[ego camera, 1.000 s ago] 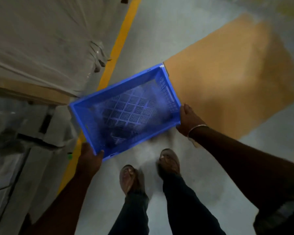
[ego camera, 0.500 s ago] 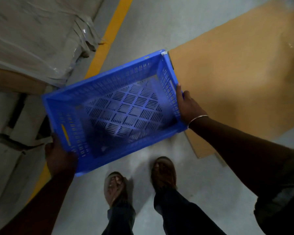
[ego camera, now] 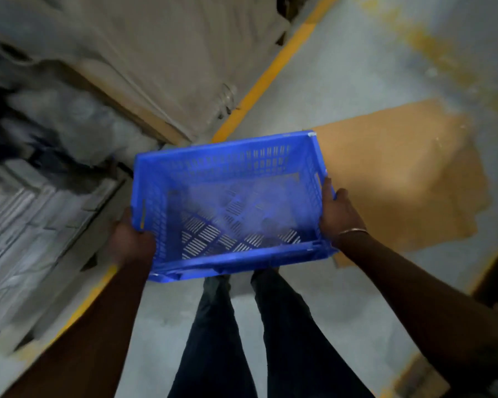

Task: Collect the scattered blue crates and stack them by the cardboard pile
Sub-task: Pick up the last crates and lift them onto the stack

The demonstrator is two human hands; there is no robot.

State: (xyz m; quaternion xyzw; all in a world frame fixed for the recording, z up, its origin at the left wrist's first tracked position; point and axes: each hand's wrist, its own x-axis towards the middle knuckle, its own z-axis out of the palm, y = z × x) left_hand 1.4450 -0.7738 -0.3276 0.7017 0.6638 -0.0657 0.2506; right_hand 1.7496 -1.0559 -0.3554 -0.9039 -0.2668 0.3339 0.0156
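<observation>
Left hand (ego camera: 133, 239) grips the short left wall of the blue crate (ego camera: 230, 205), fingers curled under/around the rim by the handle slot. Right hand (ego camera: 338, 211) grips the opposite short wall, thumb over the top edge, fingers wrapped on the outside; thin bangle (ego camera: 352, 231) on that wrist. Crate is held in the air between both hands, above the floor (ego camera: 342, 76), roughly level, open side up.

Vs 0.5 s ago: crate has swung round so its long walls now run nearly straight across the view, not diagonal. It sits closer to the body and hides both feet, which showed before; only the dark trouser legs (ego camera: 242, 326) stick out below its near wall. Left hand has shifted from the near-left corner to mid left wall. Right hand stays on the right wall. Wrapped cardboard pile (ego camera: 170, 53) now fills more of the upper left; view there is motion-blurred.

Crate contents: nothing inside, just the slotted base w/ pale floor showing through the slits; side walls perforated too.

Outward: yellow floor line (ego camera: 273, 70) runs diagonally past the crate's far-left corner, along the pile's edge. Flat brown cardboard sheet (ego camera: 400, 173) lies on the floor just right of the crate's right wall, partly under the right hand.
</observation>
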